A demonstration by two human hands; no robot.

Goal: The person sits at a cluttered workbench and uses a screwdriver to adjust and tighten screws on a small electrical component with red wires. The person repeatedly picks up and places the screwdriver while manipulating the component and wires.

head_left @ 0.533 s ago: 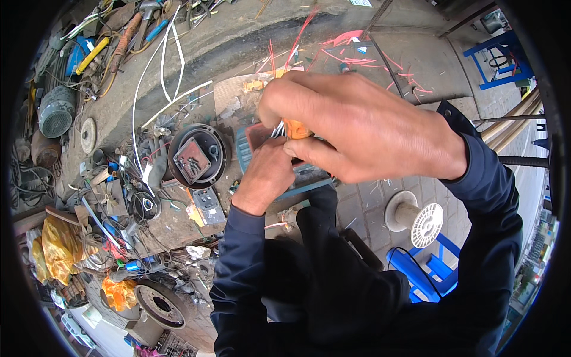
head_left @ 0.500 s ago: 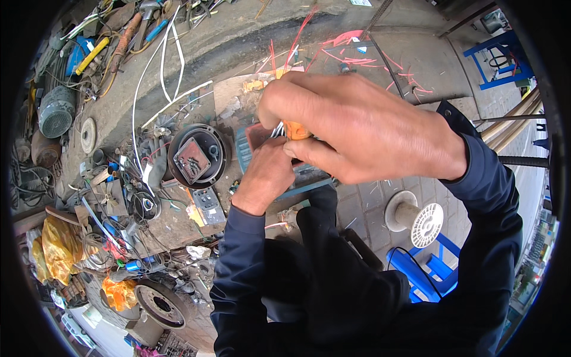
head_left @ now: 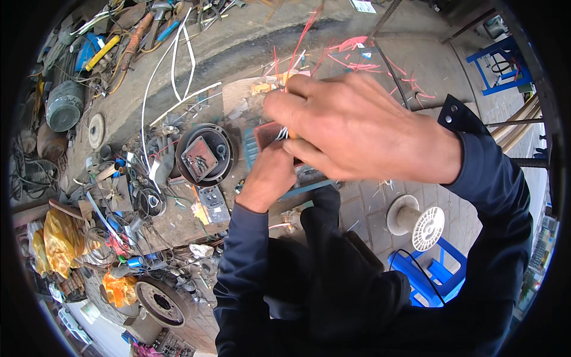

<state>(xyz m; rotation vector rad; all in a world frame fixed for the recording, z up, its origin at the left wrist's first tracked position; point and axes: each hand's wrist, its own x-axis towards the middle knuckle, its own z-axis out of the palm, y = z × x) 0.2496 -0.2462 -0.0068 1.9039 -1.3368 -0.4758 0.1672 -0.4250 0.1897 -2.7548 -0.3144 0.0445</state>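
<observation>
My right hand (head_left: 363, 131) is closed around an orange-handled tool (head_left: 291, 134). Only a sliver of orange shows between the fingers, so its kind is hidden. Just below and to its left, my left hand (head_left: 269, 177) is closed at a small bundle of white wires (head_left: 282, 132). These wires come up at a reddish open box (head_left: 266, 132) on a teal ribbed casing (head_left: 250, 149), which looks like an electric motor body. My hands cover much of both. Thin red wires (head_left: 306, 35) stick up beyond my right hand.
Left of the casing, a dark round housing (head_left: 223, 172) holds a square tray of small metal parts (head_left: 200, 159). Tools, cables and an orange bag (head_left: 62, 241) crowd the far left. A white spool (head_left: 427, 228) and blue stool (head_left: 425, 273) stand at right. Red wire scraps (head_left: 363, 66) lie ahead.
The view has shifted slightly, moving the surroundings a little. Less of the orange handle shows between my right fingers. Both hands stay closed together at the box.
</observation>
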